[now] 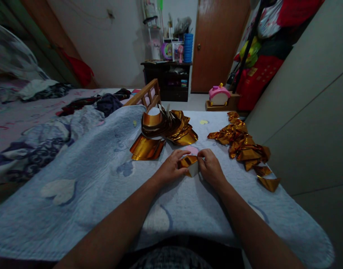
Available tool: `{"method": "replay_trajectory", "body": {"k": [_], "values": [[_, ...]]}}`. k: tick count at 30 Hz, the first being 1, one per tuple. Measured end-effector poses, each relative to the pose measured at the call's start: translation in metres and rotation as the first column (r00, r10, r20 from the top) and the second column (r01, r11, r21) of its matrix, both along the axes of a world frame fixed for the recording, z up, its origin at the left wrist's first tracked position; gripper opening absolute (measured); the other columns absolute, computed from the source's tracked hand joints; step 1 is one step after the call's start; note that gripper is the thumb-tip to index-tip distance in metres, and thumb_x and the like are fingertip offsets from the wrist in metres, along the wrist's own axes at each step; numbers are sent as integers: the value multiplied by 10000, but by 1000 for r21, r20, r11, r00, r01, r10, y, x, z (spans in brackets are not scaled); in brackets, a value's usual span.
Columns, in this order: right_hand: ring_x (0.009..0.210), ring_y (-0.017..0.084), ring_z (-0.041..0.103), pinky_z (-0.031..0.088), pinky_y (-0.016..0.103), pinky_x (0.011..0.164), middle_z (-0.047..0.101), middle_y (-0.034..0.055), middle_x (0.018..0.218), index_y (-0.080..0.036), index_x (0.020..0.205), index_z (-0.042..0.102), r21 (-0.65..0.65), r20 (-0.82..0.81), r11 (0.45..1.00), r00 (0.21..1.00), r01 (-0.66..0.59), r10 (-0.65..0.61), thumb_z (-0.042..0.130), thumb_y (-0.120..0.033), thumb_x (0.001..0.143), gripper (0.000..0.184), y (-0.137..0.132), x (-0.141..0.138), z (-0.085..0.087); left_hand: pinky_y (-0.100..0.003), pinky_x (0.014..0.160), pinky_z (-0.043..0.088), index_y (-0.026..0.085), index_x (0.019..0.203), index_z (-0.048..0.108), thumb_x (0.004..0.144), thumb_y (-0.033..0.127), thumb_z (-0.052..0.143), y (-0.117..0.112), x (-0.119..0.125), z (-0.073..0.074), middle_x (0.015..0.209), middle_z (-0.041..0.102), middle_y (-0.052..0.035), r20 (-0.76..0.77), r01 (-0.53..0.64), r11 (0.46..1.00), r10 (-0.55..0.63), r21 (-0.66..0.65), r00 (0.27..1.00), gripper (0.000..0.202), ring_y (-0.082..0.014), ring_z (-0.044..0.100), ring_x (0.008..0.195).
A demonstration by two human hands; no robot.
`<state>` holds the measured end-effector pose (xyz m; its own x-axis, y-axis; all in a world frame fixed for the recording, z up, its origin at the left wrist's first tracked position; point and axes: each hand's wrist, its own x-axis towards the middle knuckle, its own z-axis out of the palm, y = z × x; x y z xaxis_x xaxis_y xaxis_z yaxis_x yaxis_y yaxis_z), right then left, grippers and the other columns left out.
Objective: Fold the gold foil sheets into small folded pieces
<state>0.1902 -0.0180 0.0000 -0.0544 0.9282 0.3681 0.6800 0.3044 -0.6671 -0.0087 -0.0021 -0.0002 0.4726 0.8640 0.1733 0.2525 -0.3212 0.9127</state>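
Evidently light stuff: a piece of gold-faced paper (188,162), pale on its other side, partly bent up, between the two hands just above or on the blue cover (185,201); cannot tell whether its underside touches. Sheen suggests a smooth, somewhat slippery face; judged thin, springy across a flat span, stiffer along a fold. Likely to crease for good if squeezed, and to tear if pulled hard. Best grip, in my judgement: light pinches at edges and corners, leaving the middle unpressed.

Left hand (173,166): thumb on the near side, fingers on the far side, narrow hold around the left end of the paper. Right hand (210,166): curled, thumb and forefinger pinched at the right corner; its other fingers are tucked in, details dim.

Beyond the left hand, a fanned pile of sheets (184,132), curved and overlapping, with loose sheets (147,147) at its near side. Curl suggests they resist lying flat. To the right, well apart from the pile, a heap of folded pieces (246,144), angular, crumpled-looking, probably easily crushed. Farther off, a pink toy (219,96) before a brown door (219,45).
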Motion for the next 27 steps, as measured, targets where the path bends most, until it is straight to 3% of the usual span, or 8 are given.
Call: {"method": "replay_trajectory", "body": {"k": [5,10,13,16,20,27], "values": [[707,183,548,428,308,666,581,3,779,-221,881,535,-162,-321,985,947,-64,9,496,-303,866,92,-4,-3,9,-369,917,511,234,1267,653,752,208,762,-4,1,6,1253,641,-98,151,56,982,-29,-181,988,527,-236,622,1071],[637,174,562,429,276,552,596,-16,757,-226,1030,535,-309,-626,934,778,-180,-57,542,-401,832,265,-5,-3,13,-323,829,525,241,1215,645,702,241,829,-8,4,10,1160,673,-72,216,20,971,33,-240,976,545,-208,634,992],[584,150,549,410,252,505,617,-26,767,-229,1074,502,-341,-669,909,741,-240,-56,653,-449,781,396,-5,-5,14,-292,791,527,239,1187,597,676,233,845,-10,8,11,1109,660,-44,228,-14,963,78,-271,971,568,-172,635,929],[606,139,563,429,240,513,639,-26,814,-231,1133,468,-339,-671,898,742,-281,-21,722,-385,721,508,-5,-7,13,-271,732,532,249,1158,525,653,261,861,-11,10,10,1086,612,-13,243,-56,939,146,-340,959,606,-141,644,849],[609,129,567,431,224,501,659,-18,850,-243,1215,417,-335,-737,857,676,-391,20,755,-346,705,621,-6,-8,13,-243,681,521,249,1120,470,635,298,879,-12,11,10,1077,561,12,225,-128,931,213,-341,951,637,-109,639,775],[575,105,538,408,205,470,660,-2,870,-255,1248,461,-320,-806,805,590,-500,46,799,-345,727,628,-9,-6,15,-224,661,501,251,1105,455,633,323,883,-13,11,14,1050,555,21,232,-142,928,231,-345,945,641,-110,633,767]]}}
